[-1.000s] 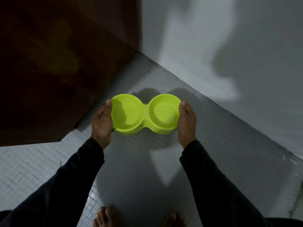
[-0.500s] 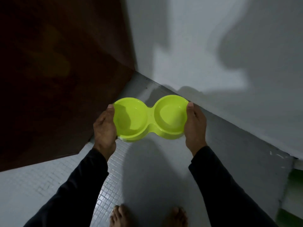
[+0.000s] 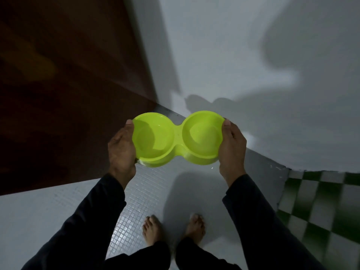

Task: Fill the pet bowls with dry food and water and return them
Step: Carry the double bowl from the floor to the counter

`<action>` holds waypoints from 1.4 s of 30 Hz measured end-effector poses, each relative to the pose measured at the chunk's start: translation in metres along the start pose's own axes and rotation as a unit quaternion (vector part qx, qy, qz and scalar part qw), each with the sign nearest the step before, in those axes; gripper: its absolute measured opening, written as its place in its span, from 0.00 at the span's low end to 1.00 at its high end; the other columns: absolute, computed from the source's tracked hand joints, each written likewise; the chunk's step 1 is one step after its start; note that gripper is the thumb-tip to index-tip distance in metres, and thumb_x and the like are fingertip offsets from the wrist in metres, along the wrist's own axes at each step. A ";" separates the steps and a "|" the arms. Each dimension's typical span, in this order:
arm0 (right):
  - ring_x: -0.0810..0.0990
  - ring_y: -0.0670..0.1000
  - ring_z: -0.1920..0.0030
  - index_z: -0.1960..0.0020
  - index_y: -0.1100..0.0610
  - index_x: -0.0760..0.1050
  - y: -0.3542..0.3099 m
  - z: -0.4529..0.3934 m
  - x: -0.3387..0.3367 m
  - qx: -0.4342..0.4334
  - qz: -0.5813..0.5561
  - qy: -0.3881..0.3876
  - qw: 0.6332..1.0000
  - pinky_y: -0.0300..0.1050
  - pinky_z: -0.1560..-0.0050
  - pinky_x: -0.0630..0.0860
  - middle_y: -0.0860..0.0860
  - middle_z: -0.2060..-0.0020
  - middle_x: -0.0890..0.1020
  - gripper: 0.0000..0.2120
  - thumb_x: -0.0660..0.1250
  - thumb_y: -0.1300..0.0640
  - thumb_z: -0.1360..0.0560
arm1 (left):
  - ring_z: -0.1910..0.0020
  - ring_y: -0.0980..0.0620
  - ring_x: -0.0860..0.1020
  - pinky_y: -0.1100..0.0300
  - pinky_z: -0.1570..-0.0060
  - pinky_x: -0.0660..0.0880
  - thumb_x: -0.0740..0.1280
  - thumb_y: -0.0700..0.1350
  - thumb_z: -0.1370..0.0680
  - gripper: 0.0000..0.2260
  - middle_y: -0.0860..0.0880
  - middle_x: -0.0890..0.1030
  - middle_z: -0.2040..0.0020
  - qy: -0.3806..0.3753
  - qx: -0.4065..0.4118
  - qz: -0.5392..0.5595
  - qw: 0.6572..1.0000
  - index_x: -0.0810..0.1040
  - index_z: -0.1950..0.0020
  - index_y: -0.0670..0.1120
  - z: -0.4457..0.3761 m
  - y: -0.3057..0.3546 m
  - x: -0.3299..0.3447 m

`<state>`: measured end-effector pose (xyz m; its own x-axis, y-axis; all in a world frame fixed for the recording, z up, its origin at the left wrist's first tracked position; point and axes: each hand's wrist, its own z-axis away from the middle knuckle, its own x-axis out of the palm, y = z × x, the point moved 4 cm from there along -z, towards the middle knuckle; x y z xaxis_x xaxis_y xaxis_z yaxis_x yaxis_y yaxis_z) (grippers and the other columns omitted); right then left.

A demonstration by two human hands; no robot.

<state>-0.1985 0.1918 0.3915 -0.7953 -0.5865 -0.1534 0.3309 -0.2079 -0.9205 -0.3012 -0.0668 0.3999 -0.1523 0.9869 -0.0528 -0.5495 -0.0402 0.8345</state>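
Here, a lime-green double pet bowl (image 3: pixel 178 139) is held up in the air, clear of the floor, at the middle of the head view. It is one moulded piece with two round wells joined by a narrow waist, and both wells look empty and dry. The left hand (image 3: pixel 121 151) grips the end at 9 o'clock of the bowl, thumb lying along the top of the rim and the fingers curled underneath. The right hand (image 3: pixel 231 149) grips the end at 3 o'clock in the same way, thumb on the rim, fingers hidden below. Both wrists come out of dark sleeves (image 3: pixel 259 217) that run down toward 7 and 5 o'clock.

Below the bowl, toward 6 o'clock, two bare feet (image 3: pixel 173 228) stand on a floor of small pale grey tiles (image 3: pixel 134 207). A dark brown wooden door (image 3: pixel 64 90) fills the side from 9 to 11 o'clock. A plain grey wall (image 3: pixel 224 55) rises from 12 to 3 o'clock, with the shadows of the bowl and the person cast on it. At 4 o'clock lies a patch of green and white chequered tiling (image 3: pixel 321 203), blurred.
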 end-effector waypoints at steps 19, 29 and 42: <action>0.79 0.52 0.41 0.41 0.53 0.82 -0.314 0.136 -0.100 -0.033 -0.010 0.056 0.998 0.51 0.37 0.75 0.49 0.43 0.84 0.16 0.63 0.44 0.19 | 0.46 0.49 0.83 0.57 0.50 0.76 0.69 0.52 0.18 0.13 0.47 0.84 0.44 -0.017 0.067 0.014 0.998 0.83 0.39 0.46 0.220 0.279 0.006; 0.80 0.52 0.45 0.51 0.49 0.81 -0.394 0.165 -0.140 -0.052 -0.031 0.063 0.996 0.47 0.43 0.74 0.46 0.51 0.83 0.10 0.64 0.45 0.19 | 0.46 0.49 0.83 0.46 0.39 0.79 0.71 0.54 0.20 0.15 0.46 0.85 0.43 -0.043 0.093 0.022 0.994 0.84 0.42 0.44 0.276 0.343 0.021; 0.79 0.50 0.47 0.58 0.46 0.79 -0.431 0.186 -0.190 -0.075 -0.098 0.076 0.989 0.46 0.43 0.74 0.38 0.55 0.80 0.12 0.63 0.49 0.18 | 0.48 0.48 0.84 0.49 0.44 0.79 0.70 0.51 0.21 0.10 0.52 0.86 0.54 -0.109 0.122 0.051 0.985 0.84 0.57 0.47 0.319 0.373 0.051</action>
<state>-0.0955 0.2472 0.8841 -0.9075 -0.4200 -0.0087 0.0930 -0.1807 -0.9791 -0.2514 0.0189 0.8834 -0.0029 0.9908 0.1353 -0.3225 -0.1290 0.9377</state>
